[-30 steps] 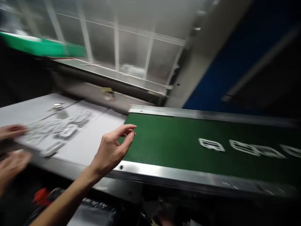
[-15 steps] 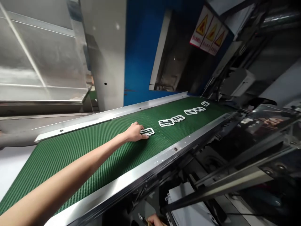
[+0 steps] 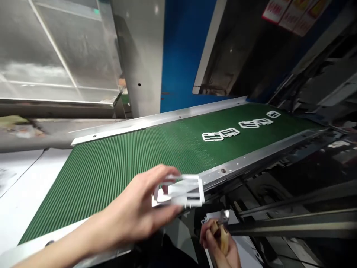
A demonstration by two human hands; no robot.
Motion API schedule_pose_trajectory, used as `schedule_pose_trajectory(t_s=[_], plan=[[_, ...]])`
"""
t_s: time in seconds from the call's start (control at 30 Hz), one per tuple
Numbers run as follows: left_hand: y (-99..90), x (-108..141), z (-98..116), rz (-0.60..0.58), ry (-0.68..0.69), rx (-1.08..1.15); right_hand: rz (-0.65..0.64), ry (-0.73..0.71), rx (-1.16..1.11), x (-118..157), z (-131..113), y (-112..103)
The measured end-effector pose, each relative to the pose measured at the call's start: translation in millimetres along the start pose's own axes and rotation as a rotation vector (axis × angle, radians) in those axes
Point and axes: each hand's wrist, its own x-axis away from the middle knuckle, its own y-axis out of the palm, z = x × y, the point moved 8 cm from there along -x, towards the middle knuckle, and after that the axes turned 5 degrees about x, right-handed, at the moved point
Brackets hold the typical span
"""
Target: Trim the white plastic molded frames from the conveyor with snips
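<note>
My left hand (image 3: 145,204) is closed on a white plastic frame (image 3: 199,190) with rectangular openings, gripping it between thumb and fingers. This frame hangs over the near metal rail of the conveyor, slightly blurred. Lower right, my right hand (image 3: 220,245) is wrapped round the yellowish handles of pliers (image 3: 224,238), whose metal tip points upward; the exact kind of jaw is too blurred to make out. On the green conveyor belt (image 3: 117,167) lie several similar frames, among them a nearer one (image 3: 212,137), its touching neighbour (image 3: 229,132) and a far single one (image 3: 273,114).
Metal rails (image 3: 164,118) border the belt on both sides. A blue and grey machine (image 3: 178,56) with warning signs (image 3: 295,15) stands behind it. White sheets (image 3: 33,178) lie left of the belt's end. Dark bars and a pale stack (image 3: 248,245) are at lower right.
My left hand has lifted the nearest frame off the belt and brought it back toward me. My right hand with the pliers has risen further into view. The camera view has shifted.
</note>
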Motion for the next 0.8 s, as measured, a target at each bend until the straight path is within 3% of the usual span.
schedule_pose_trajectory(t_s=[0.1,0.2,0.33,0.5,0.6,0.8], plan=[[22.0,68.3,-14.4,0.100,-0.205,0.163,-0.262,-0.085,-0.169,0.4,-28.7,21.9],[58.6,125.4,-49.2,0.212,-0.475,0.266,-0.507,-0.088,-0.232,13.6,-32.7,52.6],[110.3,175.6,-97.9,0.231,-0.804,0.411,-0.487,-0.096,0.078,23.6,-9.9,69.8],[148.4,194.6,-114.9,0.175,-0.936,0.823,-0.495,-0.035,0.143,21.2,11.6,75.8],[159.2,193.8,-109.6,0.152,-0.940,1.089,-0.483,0.017,0.099,15.6,19.2,73.9],[175.4,194.2,-107.8,0.078,-1.008,1.306,-0.426,0.053,0.077,13.9,29.0,65.5]])
